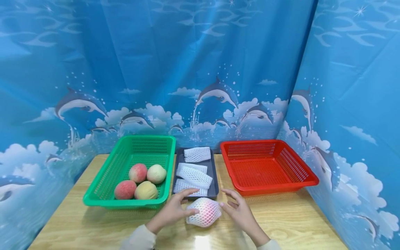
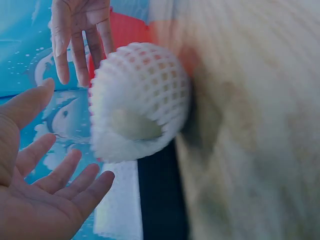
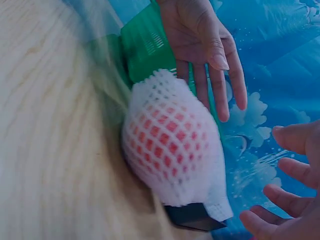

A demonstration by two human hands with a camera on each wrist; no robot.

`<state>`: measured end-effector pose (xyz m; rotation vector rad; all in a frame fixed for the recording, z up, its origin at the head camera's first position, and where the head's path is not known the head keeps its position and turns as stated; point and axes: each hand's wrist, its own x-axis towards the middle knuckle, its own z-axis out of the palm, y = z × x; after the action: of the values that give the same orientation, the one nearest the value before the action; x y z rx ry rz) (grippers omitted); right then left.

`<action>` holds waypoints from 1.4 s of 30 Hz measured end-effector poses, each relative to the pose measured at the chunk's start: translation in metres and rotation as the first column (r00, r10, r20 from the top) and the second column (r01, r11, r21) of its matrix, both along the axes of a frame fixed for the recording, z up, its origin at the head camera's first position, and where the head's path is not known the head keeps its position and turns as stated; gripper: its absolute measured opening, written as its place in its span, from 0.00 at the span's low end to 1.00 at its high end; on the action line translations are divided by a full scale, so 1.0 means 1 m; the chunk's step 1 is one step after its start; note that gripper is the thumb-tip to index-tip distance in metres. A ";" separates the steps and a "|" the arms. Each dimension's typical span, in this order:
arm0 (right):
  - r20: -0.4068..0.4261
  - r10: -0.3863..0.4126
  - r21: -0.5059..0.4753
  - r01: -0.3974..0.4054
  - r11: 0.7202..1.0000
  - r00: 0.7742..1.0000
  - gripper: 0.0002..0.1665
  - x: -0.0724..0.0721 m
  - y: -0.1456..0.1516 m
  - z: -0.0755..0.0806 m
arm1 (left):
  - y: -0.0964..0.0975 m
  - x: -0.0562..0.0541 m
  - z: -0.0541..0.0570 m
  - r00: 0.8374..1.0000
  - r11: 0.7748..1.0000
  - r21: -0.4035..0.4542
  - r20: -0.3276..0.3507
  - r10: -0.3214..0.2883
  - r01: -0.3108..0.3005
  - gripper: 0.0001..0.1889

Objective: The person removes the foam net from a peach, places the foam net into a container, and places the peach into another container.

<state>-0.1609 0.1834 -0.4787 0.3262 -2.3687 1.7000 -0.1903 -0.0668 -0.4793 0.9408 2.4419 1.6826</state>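
A peach in a white foam net sleeve lies on the table in front of the dark tray, its pink skin showing through the mesh. On its left is my left hand, fingers spread and relaxed; in the head view the thumb overlaps the sleeve's edge. My right hand is on the other side, fingers loosely extended, the thumb close to the net. Both wrist views show the netted peach standing apart from the palms. The right wrist view shows the closed-in mesh around the fruit.
A green basket with several bare peaches stands on the left. The dark grey tray in the middle bears several foam net sleeves. A red basket stands on the right. A blue dolphin-print curtain hangs behind the wooden table.
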 end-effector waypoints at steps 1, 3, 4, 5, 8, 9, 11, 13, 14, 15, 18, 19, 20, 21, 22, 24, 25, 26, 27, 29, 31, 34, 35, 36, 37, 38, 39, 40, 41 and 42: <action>-0.012 0.003 0.005 -0.003 1.000 1.000 0.24 -0.001 0.002 0.003 | -0.001 0.000 0.003 1.000 1.000 -0.012 -0.009 0.008 -0.008 0.33; -0.037 0.012 0.006 -0.012 1.000 0.999 0.24 -0.003 0.005 0.009 | -0.003 0.000 0.009 0.999 1.000 -0.022 -0.026 0.019 -0.019 0.33; -0.046 0.013 0.009 -0.013 1.000 0.999 0.24 -0.004 0.007 0.012 | -0.004 0.000 0.012 0.999 1.000 -0.021 -0.031 0.023 -0.024 0.33; -0.060 0.014 0.012 -0.013 1.000 0.998 0.24 -0.005 0.010 0.015 | -0.005 0.000 0.015 0.999 0.999 -0.018 -0.028 0.027 -0.028 0.33; -0.104 0.027 0.015 -0.026 1.000 0.994 0.26 -0.008 0.017 0.024 | -0.010 0.002 0.024 0.998 0.999 -0.001 -0.016 0.054 -0.054 0.33; -0.120 0.035 0.019 -0.033 0.999 0.992 0.26 -0.009 0.020 0.026 | -0.012 0.003 0.027 0.998 0.998 0.003 -0.015 0.068 -0.068 0.33; -0.141 0.039 0.022 -0.037 0.999 0.989 0.27 -0.010 0.025 0.030 | -0.018 0.004 0.032 0.995 0.995 0.009 -0.031 0.096 -0.096 0.34; -0.156 0.047 0.025 -0.044 0.999 0.987 0.29 -0.010 0.031 0.033 | -0.024 0.005 0.036 0.991 0.992 0.021 -0.044 0.126 -0.125 0.34; -0.159 0.046 0.031 -0.041 0.999 0.986 0.29 -0.010 0.033 0.035 | -0.027 0.005 0.038 0.989 0.990 0.028 -0.055 0.140 -0.139 0.34; -0.160 0.045 0.035 -0.040 0.999 0.986 0.30 -0.010 0.036 0.037 | -0.031 0.005 0.039 0.986 0.988 0.033 -0.063 0.155 -0.153 0.34; -0.152 0.041 0.043 -0.035 0.998 0.988 0.30 -0.009 0.043 0.041 | -0.041 0.007 0.040 0.978 0.980 0.042 -0.069 0.199 -0.196 0.34; -0.146 0.040 0.048 -0.033 0.998 0.988 0.30 -0.009 0.046 0.042 | -0.045 0.007 0.040 0.975 0.977 0.039 -0.072 0.212 -0.210 0.34; -0.138 0.038 0.051 -0.031 0.998 0.990 0.30 -0.008 0.048 0.042 | -0.048 0.008 0.041 0.972 0.975 0.039 -0.075 0.223 -0.220 0.34; -0.131 0.036 0.052 -0.029 0.998 0.991 0.30 -0.007 0.050 0.043 | -0.051 0.009 0.040 0.971 0.973 0.042 -0.076 0.228 -0.225 0.35; -0.126 0.032 0.053 -0.025 0.998 0.992 0.30 -0.007 0.052 0.043 | -0.053 0.009 0.040 0.970 0.973 0.047 -0.079 0.230 -0.227 0.35; -0.120 0.024 0.055 -0.017 0.998 0.992 0.30 -0.005 0.055 0.043 | -0.059 0.011 0.039 0.969 0.972 0.061 -0.085 0.230 -0.225 0.35; -0.119 0.022 0.056 -0.015 0.998 0.993 0.30 -0.005 0.056 0.043 | -0.061 0.011 0.039 0.970 0.973 0.073 -0.093 0.227 -0.220 0.35; -0.120 0.020 0.054 -0.014 0.998 0.993 0.30 -0.004 0.057 0.042 | -0.064 0.012 0.038 0.969 0.973 0.082 -0.101 0.224 -0.216 0.35; -0.121 0.018 0.053 -0.011 0.999 0.992 0.30 -0.004 0.058 0.041 | -0.066 0.013 0.037 0.968 0.972 0.088 -0.107 0.227 -0.218 0.34; -0.128 0.017 0.046 -0.011 0.999 0.992 0.30 -0.003 0.060 0.039 | -0.070 0.015 0.036 0.964 0.969 0.091 -0.113 0.240 -0.231 0.34; -0.135 0.018 0.040 -0.013 0.999 0.991 0.30 -0.003 0.061 0.037 | -0.073 0.016 0.035 0.959 0.965 0.087 -0.116 0.258 -0.249 0.34; -0.144 0.017 0.033 -0.013 0.999 0.989 0.30 -0.003 0.062 0.035 | -0.076 0.017 0.036 0.954 0.958 0.087 -0.106 0.281 -0.273 0.34; -0.143 0.015 0.035 -0.010 0.999 0.990 0.30 -0.003 0.062 0.036 | -0.076 0.018 0.037 0.953 0.957 0.088 -0.103 0.286 -0.278 0.34; -0.141 0.012 0.036 -0.007 0.999 0.990 0.30 -0.003 0.063 0.036 | -0.077 0.017 0.037 0.951 0.955 0.091 -0.101 0.291 -0.283 0.34; -0.137 0.009 0.037 -0.004 0.999 0.991 0.30 -0.003 0.063 0.036 | -0.077 0.017 0.037 0.950 0.954 0.095 -0.103 0.294 -0.284 0.34; -0.133 0.006 0.039 -0.001 0.999 0.991 0.30 -0.003 0.063 0.036 | -0.077 0.018 0.037 0.949 0.952 0.101 -0.102 0.298 -0.288 0.34; -0.127 0.005 0.040 0.000 0.999 0.992 0.30 -0.003 0.063 0.036 | -0.078 0.018 0.038 0.948 0.952 0.103 -0.105 0.300 -0.290 0.34; -0.121 0.003 0.043 0.002 0.999 0.993 0.30 -0.003 0.063 0.036 | -0.078 0.018 0.038 0.947 0.951 0.105 -0.111 0.302 -0.291 0.34; -0.118 0.002 0.044 0.003 0.999 0.993 0.31 -0.003 0.063 0.036 | -0.078 0.018 0.038 0.946 0.951 0.107 -0.114 0.303 -0.291 0.34; -0.115 0.002 0.045 0.003 0.999 0.993 0.31 -0.003 0.063 0.036 | -0.078 0.018 0.038 0.946 0.951 0.110 -0.119 0.301 -0.289 0.34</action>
<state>-0.1638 0.2469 -0.4428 0.4200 -2.3259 1.5846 -0.1718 -0.1445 -0.4411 0.7488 2.7331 1.8924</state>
